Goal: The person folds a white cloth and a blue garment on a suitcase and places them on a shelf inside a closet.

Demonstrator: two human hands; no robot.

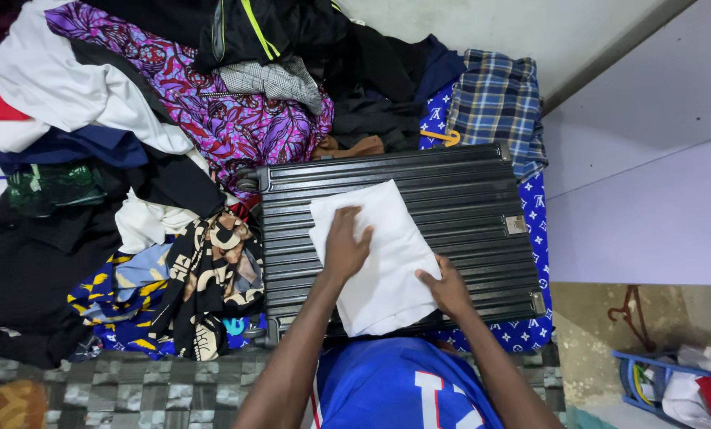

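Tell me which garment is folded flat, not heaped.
The white cloth on the black suitcase, under both the left hand and right hand. The purple print garment and the rest lie crumpled in the pile.

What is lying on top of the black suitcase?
A folded white cloth lies on the black suitcase, with the left hand flat on it and the right hand at its edge. The part of the lid beneath the cloth is covered.

Heaped clothes [133, 159] — plaid shirt [498, 99], orange hanger [443, 137]
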